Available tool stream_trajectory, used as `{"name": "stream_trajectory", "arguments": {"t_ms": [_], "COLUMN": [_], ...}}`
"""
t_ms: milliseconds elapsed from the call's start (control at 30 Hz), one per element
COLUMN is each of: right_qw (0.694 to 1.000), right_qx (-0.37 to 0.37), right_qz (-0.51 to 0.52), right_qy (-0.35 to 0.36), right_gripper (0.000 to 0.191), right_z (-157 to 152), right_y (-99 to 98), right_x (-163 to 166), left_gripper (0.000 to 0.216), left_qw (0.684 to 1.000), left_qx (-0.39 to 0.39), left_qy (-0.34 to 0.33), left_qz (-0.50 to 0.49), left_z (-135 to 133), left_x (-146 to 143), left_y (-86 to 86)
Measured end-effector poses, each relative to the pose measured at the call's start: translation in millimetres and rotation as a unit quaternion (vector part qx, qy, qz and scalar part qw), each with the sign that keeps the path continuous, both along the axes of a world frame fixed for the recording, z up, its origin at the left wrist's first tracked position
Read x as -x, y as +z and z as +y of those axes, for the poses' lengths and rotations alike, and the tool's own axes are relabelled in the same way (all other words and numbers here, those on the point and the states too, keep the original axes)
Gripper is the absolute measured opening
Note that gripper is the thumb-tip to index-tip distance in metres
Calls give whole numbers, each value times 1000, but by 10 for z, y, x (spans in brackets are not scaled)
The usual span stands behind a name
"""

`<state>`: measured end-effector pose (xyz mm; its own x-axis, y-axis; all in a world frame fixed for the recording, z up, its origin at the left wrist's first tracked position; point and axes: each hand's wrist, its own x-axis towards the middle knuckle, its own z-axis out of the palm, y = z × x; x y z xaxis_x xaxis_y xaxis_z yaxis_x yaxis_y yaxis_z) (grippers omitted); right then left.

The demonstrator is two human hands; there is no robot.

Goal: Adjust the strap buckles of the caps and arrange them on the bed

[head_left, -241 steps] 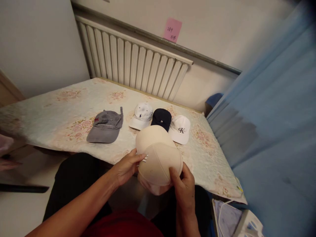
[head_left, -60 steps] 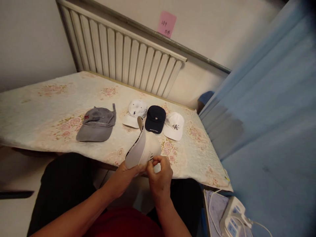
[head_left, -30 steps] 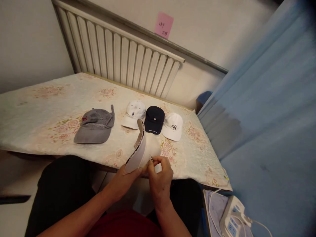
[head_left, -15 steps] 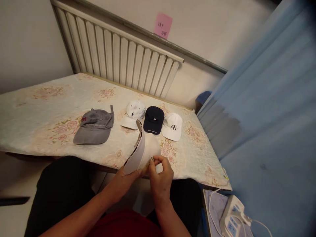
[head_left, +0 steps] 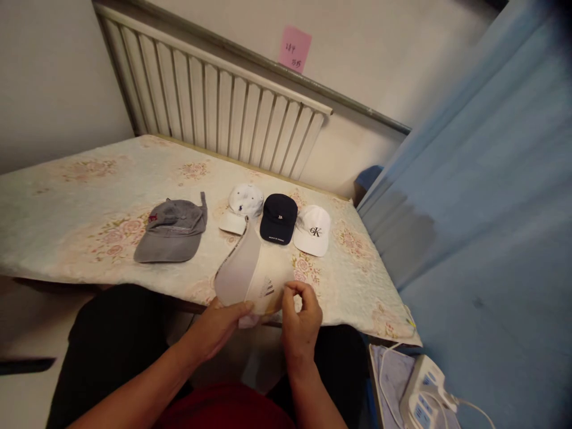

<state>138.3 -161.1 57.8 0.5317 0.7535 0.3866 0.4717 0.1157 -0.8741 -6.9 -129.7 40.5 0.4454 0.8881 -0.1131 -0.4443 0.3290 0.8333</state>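
Observation:
A pale cap (head_left: 263, 271) with a striped logo on its front is held up over the near edge of the bed. My left hand (head_left: 223, 325) grips its lower side by the brim, thumb on top. With thumb and forefinger pinched, my right hand (head_left: 301, 322) holds the cap's right edge. Beyond it lie a white cap (head_left: 245, 199) with a small dark emblem, a dark navy cap (head_left: 279, 217) and a white cap with CK lettering (head_left: 316, 223), side by side. Farther left rests a grey cap (head_left: 174, 229), its strap sticking up.
A floral cover (head_left: 89, 202) spreads over the bed. Behind it stand a white radiator (head_left: 214, 95) and a wall with a pink note (head_left: 295, 49). A blue curtain (head_left: 482, 208) hangs at right. A power strip (head_left: 422, 390) with cables sits at the lower right.
The pale cap has turned so that its brim's top and striped logo face me more. My right hand has shifted slightly right along its edge. The other caps stay put.

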Motion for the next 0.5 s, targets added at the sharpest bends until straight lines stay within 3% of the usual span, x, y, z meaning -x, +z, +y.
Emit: {"name": "stream_trajectory", "arguments": {"t_ms": [133, 500], "right_qw": [999, 999], "right_qx": [-7, 14], "right_qz": [22, 44], "right_qy": [-33, 2], "right_gripper": [20, 26], "right_z": [33, 22], "right_y": [-70, -221], "right_x": [-163, -254], "left_gripper": [52, 60], "left_qw": [996, 992], "left_qx": [26, 61], "left_qy": [-4, -8], "left_qz": [-80, -113], "left_z": [40, 116], "left_x": [40, 99], "left_y": [27, -11]}}
